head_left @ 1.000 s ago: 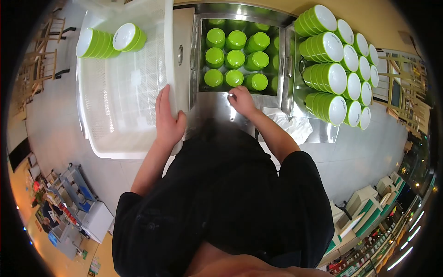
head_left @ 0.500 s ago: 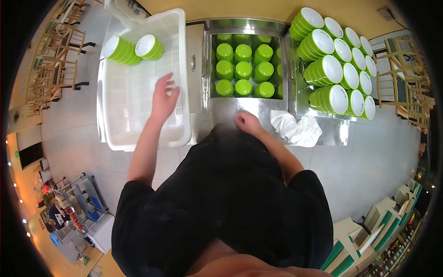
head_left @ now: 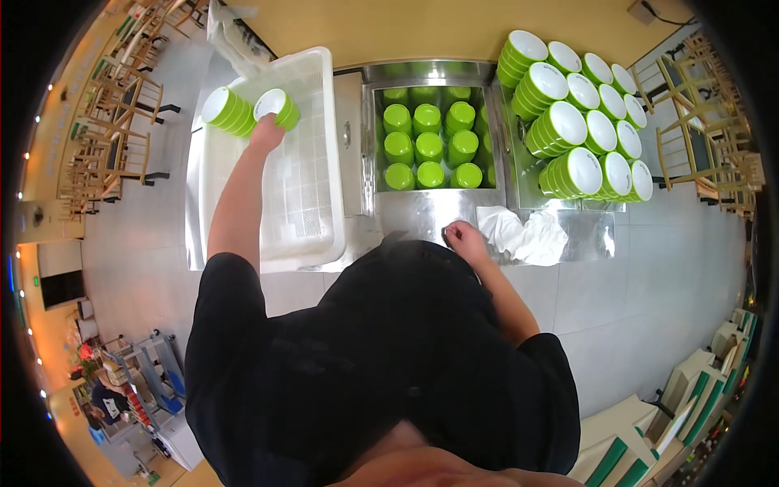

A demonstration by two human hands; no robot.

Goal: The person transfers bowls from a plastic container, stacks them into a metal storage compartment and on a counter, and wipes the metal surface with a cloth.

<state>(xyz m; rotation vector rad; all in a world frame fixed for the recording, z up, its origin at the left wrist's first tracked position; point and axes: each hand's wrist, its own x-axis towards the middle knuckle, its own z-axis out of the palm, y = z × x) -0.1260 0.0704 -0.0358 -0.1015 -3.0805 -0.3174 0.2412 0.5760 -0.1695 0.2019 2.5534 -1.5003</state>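
Observation:
My left hand reaches into the white plastic basket and is closed at the lower rim of a stack of green and white cups. A second stack lies tilted to the left of it. My right hand is closed near the steel counter's front edge, left of a crumpled white cloth; whether it holds anything is too small to tell. Behind it, rows of green cups stand upside down in a steel-framed recess.
Several stacks of green cups lie on the steel surface at the right, white openings facing me. Wooden chairs are at both sides. A person is far off at the lower left.
My left hand has moved from the basket's right side up and left to a cup stack. My right hand has drawn back from the recess towards the cloth. The whole view has shifted.

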